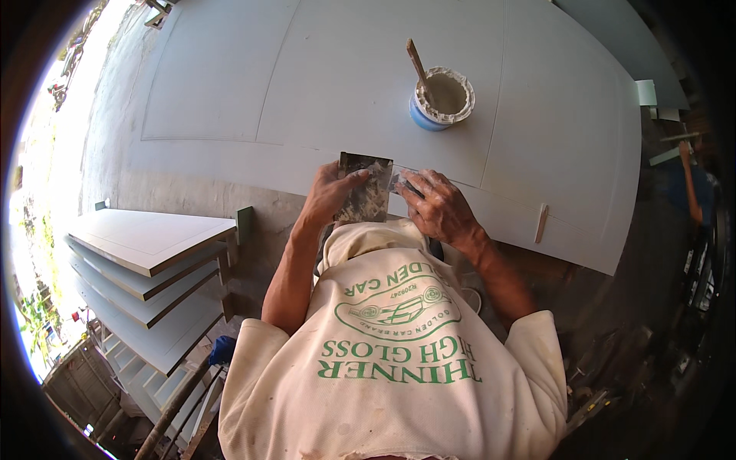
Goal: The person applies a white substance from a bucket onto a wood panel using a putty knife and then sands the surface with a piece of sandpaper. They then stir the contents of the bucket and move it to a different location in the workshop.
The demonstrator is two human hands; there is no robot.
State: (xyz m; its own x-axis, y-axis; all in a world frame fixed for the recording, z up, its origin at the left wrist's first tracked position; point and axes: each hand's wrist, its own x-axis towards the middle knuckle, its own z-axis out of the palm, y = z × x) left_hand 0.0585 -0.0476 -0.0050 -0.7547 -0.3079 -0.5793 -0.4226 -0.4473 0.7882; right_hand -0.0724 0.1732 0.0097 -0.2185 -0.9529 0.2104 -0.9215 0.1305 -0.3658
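In my left hand [330, 196] is a flat, dark rectangular plate [363, 201] smeared with pale putty, the thumb lying across its face. My right hand [443, 205] pinches a small scraper [396, 181], whose blade is near the plate's right edge; most of it is hidden by the fingers. Both hands are over the near edge of a large pale grey panel [376, 84] with thin grooved lines. Farther off on that panel stands a white and blue tub [431, 119] with putty around its rim. A wooden stick [416, 61] leans out of the tub.
A small brown strip [542, 222] lies at the panel's near right edge. To the left, several pale panels [153, 238] are stacked apart on a rack with a green-ended support [244, 224]. A dark pole [172, 414] slants at lower left. The right side is dark and cluttered.
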